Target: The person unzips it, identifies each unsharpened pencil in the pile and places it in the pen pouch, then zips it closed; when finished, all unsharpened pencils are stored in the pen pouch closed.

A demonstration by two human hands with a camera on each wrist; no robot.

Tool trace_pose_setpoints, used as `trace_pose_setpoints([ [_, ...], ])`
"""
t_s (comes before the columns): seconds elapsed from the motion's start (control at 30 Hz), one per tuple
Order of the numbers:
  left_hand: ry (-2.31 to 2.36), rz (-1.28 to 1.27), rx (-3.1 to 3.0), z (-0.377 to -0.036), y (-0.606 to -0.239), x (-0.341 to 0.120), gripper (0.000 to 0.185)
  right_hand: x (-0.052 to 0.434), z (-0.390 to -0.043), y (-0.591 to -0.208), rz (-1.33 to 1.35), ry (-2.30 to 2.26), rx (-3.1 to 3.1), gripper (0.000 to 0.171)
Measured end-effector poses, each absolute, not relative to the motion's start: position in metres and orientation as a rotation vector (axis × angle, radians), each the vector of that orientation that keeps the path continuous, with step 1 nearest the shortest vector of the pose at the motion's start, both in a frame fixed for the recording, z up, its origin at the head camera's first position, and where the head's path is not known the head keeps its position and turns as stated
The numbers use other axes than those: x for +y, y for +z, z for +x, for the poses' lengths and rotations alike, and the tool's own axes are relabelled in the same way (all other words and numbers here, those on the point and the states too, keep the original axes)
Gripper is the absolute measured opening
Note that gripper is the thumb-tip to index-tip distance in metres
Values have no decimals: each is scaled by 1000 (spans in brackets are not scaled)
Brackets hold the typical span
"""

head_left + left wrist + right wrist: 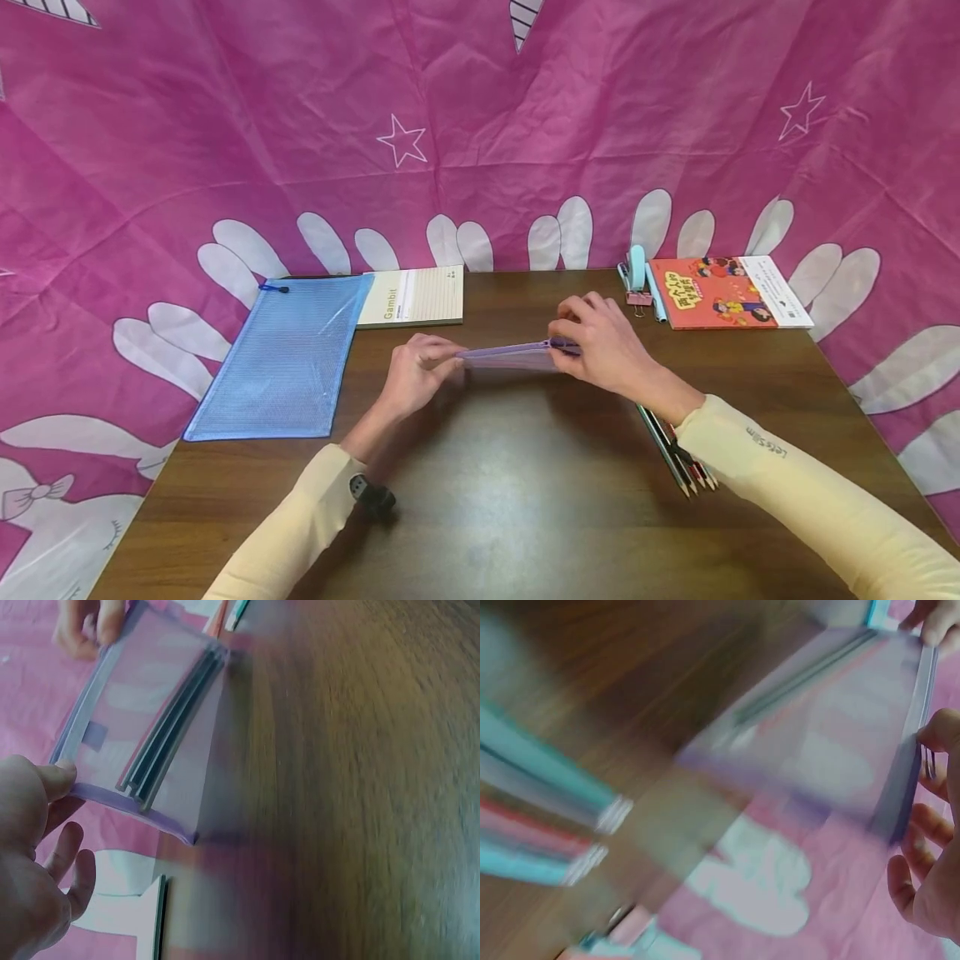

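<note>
Above the middle of the tabletop (487, 500), my left hand (411, 379) pinches one end of the purple mesh pouch (510, 356) in its fingers, pencils showing inside it, while my right hand (603, 346) pinches the zipper end; loose pencils (678, 462) lie under my right wrist.

two pouches (510, 356), one notebook (412, 297), one book (723, 292)

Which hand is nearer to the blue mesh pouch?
Left. The left hand pinches the purple pouch just right of the blue mesh pouch; the right hand grips the purple pouch's far end, farther away.
</note>
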State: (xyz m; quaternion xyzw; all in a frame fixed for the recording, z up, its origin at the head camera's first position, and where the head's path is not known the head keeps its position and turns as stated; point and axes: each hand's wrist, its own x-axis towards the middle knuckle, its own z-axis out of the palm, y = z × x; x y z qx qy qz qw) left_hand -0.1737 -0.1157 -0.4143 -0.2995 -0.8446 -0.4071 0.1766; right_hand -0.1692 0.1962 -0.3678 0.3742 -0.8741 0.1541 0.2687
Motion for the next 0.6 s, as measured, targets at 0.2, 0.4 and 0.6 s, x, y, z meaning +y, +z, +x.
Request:
trace_pose_setpoints([
  [0.2,-1143,-819,-2415,-172,-416,-124,16,248,-160,-362,908,347,-2403,19],
  [0.4,-1107,-857,-2431,-171,-419,-122,16,263,-151,-360,908,300,-2489,21],
  [0.6,-1091,-876,-2483,-169,-426,-122,18,262,-141,-367,886,387,-2611,17],
])
